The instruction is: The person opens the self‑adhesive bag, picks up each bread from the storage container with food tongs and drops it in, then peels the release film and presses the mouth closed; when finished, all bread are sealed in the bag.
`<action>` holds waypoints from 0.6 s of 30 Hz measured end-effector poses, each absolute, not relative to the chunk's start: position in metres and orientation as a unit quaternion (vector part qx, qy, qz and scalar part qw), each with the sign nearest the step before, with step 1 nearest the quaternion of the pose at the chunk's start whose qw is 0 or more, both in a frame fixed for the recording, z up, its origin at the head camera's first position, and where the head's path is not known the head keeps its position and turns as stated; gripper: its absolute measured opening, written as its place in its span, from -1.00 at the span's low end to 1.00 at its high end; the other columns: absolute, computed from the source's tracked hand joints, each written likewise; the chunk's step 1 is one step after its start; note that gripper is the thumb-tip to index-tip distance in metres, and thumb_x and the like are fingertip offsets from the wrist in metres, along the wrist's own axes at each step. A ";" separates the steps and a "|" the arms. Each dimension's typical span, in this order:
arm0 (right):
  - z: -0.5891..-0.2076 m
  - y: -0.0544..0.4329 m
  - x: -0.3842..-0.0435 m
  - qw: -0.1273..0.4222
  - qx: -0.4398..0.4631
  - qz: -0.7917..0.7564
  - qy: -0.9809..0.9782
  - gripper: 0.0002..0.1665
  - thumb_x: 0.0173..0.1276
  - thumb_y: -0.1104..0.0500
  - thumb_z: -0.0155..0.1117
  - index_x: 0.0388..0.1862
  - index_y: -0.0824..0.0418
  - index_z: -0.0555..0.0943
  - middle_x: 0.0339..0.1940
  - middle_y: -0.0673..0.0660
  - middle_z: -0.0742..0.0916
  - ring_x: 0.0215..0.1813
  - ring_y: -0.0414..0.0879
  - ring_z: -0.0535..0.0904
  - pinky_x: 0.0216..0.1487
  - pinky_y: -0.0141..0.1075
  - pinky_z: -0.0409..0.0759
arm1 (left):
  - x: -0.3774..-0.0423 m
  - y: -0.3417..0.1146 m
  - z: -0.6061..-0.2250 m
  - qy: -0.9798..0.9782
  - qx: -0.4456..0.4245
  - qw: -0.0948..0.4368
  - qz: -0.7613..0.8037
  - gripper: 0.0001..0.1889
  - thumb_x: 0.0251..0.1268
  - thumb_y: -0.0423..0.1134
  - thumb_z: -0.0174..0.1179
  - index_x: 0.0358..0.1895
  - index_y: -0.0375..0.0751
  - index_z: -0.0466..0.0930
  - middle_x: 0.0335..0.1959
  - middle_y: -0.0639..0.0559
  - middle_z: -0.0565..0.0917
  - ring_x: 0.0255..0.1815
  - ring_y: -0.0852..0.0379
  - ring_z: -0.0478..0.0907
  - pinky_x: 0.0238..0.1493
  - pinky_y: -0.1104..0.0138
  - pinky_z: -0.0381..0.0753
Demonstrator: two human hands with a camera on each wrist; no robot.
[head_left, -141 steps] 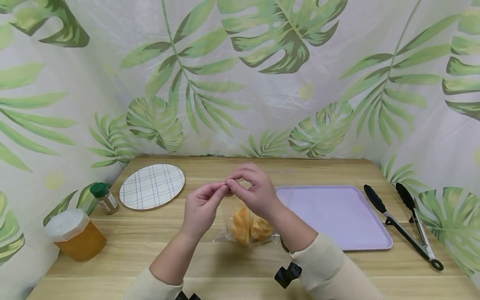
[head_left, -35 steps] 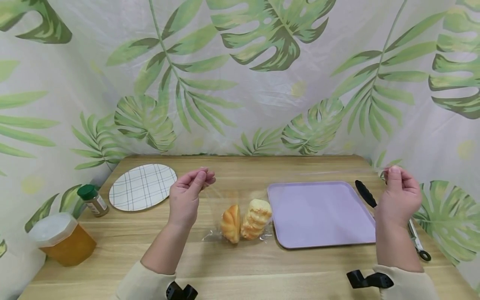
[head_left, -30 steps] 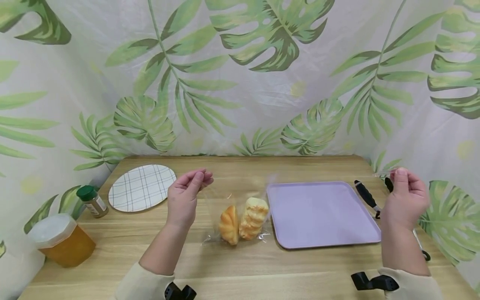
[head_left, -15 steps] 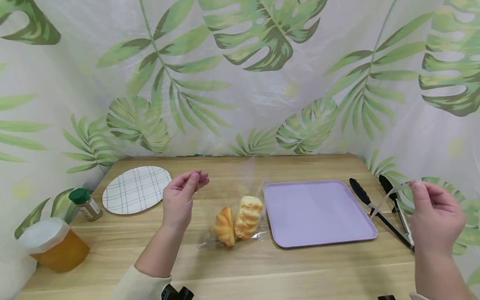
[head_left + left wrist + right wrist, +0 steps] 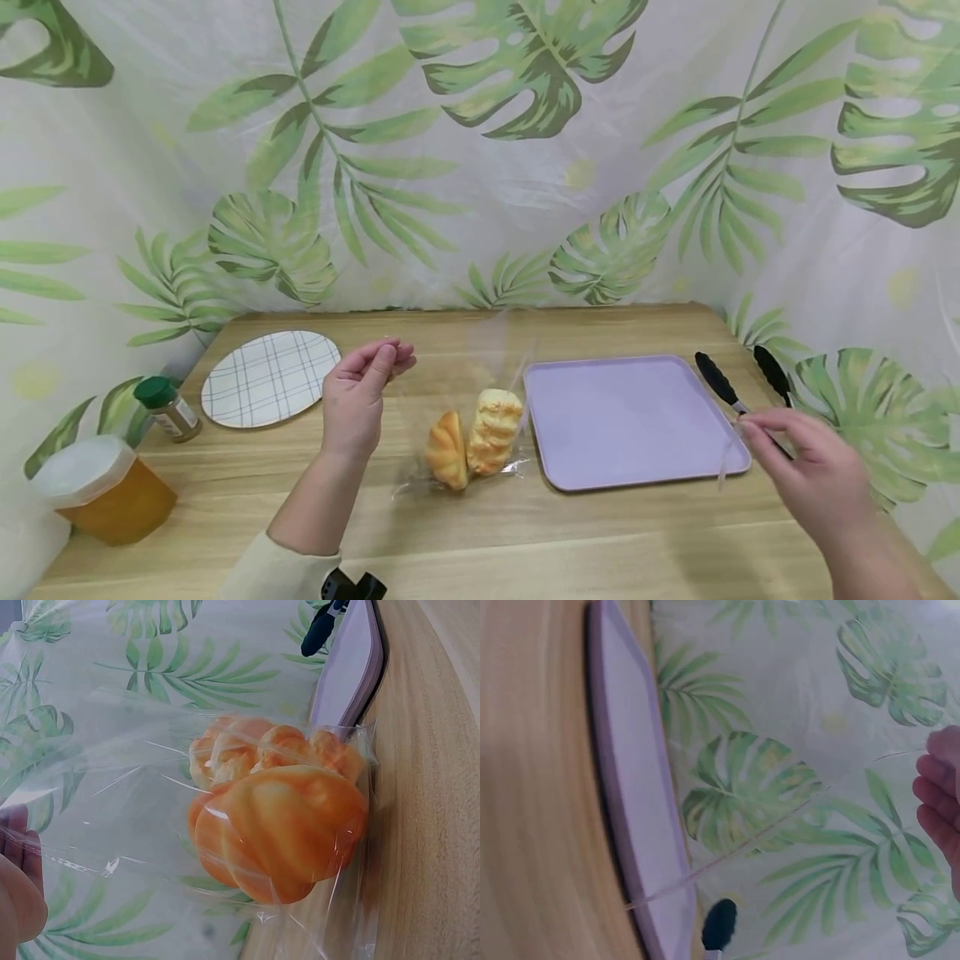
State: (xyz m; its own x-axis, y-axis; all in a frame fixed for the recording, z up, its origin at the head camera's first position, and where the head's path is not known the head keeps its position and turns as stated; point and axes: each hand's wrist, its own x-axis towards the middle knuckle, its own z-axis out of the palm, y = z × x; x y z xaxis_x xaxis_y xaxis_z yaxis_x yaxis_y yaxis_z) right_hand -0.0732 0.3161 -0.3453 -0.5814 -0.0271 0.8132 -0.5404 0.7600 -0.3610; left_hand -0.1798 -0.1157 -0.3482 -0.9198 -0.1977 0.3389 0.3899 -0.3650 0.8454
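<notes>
My left hand (image 5: 354,408) pinches the top edge of a clear plastic bag (image 5: 112,780), holding it upright over the table. Two breads sit at the bag's bottom: a smooth, orange-brown twisted one (image 5: 447,450) and a paler, ridged loaf (image 5: 495,429). In the left wrist view the smooth bread partly covers the ridged one. Off to the right, my right hand (image 5: 813,475) pinches a thin clear strip (image 5: 742,844) between thumb and forefinger. The strip hangs over the near right corner of the lilac tray (image 5: 637,421), apart from the bag.
Black-and-steel tongs (image 5: 717,379) lie right of the tray, partly hidden by my right hand. On the left are a checked oval plate (image 5: 270,379), a green-capped spice jar (image 5: 168,408) and a white-lidded tub of amber contents (image 5: 116,500). A patterned curtain (image 5: 420,167) hangs behind the table.
From beside my left hand, my right hand has drawn the strip far right, away from the bag. In the last half second it has come down and left, towards the tray. The left hand still holds the bag.
</notes>
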 end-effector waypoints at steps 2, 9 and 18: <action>-0.352 0.310 -0.075 0.402 0.197 0.280 -0.849 -0.89 0.05 0.45 0.40 -0.40 0.34 0.69 -0.25 -0.31 0.73 -0.01 -0.69 0.44 0.12 -0.82 0.34 | -0.180 -0.116 -0.348 -0.536 -0.089 0.178 -0.820 -0.78 0.40 -0.48 0.09 -0.29 -0.15 0.72 -0.40 0.14 0.79 -0.33 0.25 0.75 -0.09 0.38 0.75; -0.379 0.290 -0.085 0.355 0.282 0.250 -0.855 -0.83 0.37 0.10 0.32 -0.40 0.13 0.70 -0.41 0.04 0.75 -0.16 -0.45 0.56 -0.23 -0.71 0.58 | -0.179 -0.116 -0.348 -0.540 -0.089 0.178 -0.818 -0.80 0.41 -0.47 0.09 -0.27 -0.19 0.71 -0.39 0.15 0.79 -0.33 0.25 0.75 -0.09 0.39 0.75; -0.400 0.268 -0.086 0.284 0.279 0.275 -0.875 -0.90 0.18 0.25 0.47 -0.38 0.07 0.70 -0.35 -0.05 0.75 -0.24 -0.28 0.61 -0.36 -0.69 0.58 | -0.179 -0.116 -0.349 -0.542 -0.093 0.179 -0.816 -0.79 0.40 -0.46 0.10 -0.27 -0.14 0.72 -0.39 0.16 0.79 -0.34 0.25 0.75 -0.10 0.41 0.74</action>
